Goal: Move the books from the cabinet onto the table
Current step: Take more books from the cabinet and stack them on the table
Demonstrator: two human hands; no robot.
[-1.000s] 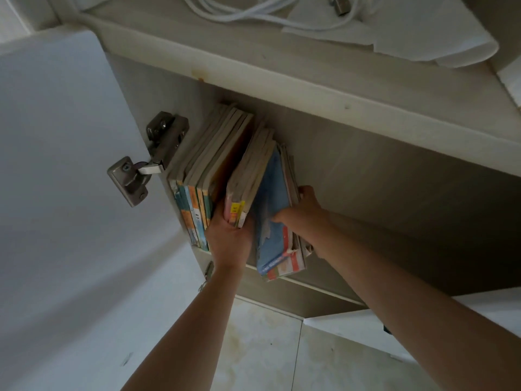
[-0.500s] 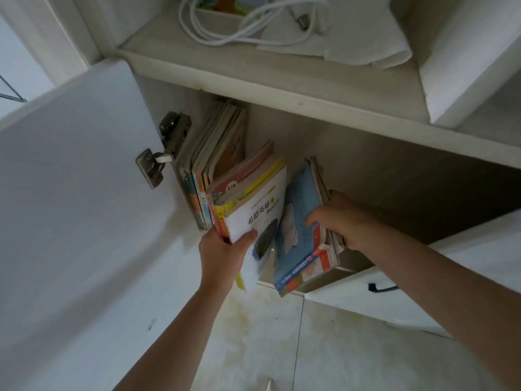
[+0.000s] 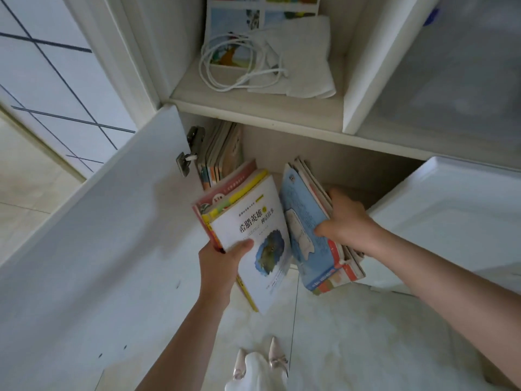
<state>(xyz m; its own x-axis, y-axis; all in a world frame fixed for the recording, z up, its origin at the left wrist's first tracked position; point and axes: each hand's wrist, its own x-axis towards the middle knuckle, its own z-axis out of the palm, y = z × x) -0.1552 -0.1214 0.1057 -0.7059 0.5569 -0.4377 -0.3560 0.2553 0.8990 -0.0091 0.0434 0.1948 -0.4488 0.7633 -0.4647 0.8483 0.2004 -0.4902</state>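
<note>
At the open front edge of the cabinet's lower shelf [image 3: 296,266], both bundles have come clear: left hand [image 3: 222,261] grips the white-covered paperbacks [image 3: 248,230], right hand [image 3: 346,224] the blue-covered stack [image 3: 313,230]. More upright books [image 3: 220,156] remain beside the hinge [image 3: 190,155].

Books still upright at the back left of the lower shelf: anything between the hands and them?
Both hands are full: the left hand grips a white-covered stack, the right hand a blue-covered stack. The white-covered stack sits right in front of the remaining books. The open door flanks them without blocking.
</note>
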